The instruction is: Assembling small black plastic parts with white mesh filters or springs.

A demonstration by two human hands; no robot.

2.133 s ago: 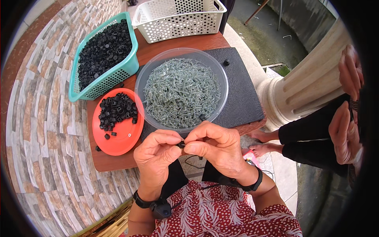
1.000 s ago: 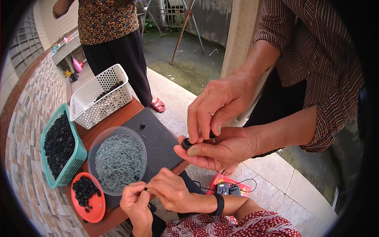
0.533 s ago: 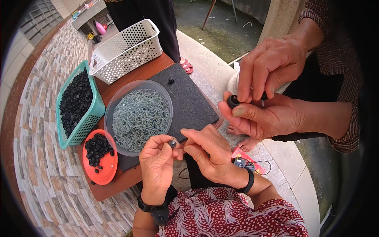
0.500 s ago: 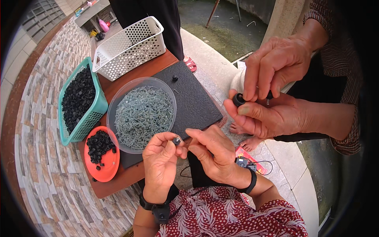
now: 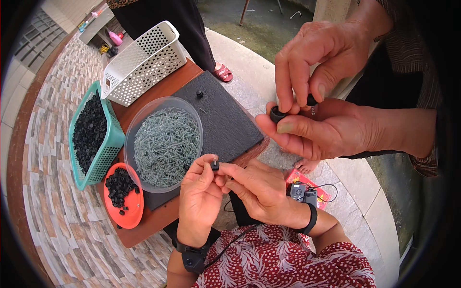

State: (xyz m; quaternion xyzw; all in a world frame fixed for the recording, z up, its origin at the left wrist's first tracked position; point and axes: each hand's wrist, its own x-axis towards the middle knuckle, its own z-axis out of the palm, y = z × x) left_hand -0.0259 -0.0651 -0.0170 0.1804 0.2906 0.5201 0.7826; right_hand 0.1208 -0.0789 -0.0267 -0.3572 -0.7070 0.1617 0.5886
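Pinching, left hand (image 5: 196, 197): thumb and forefinger closed on one small black part (image 5: 215, 166), silvery piece (image 5: 215, 159) upright in it, near the clear tub of screws (image 5: 129, 150). Right hand (image 5: 261, 189): half-curled, forefinger just beside; hold cannot be told. Step, apparently: seating the silvery piece. Next move calls for steady alignment.
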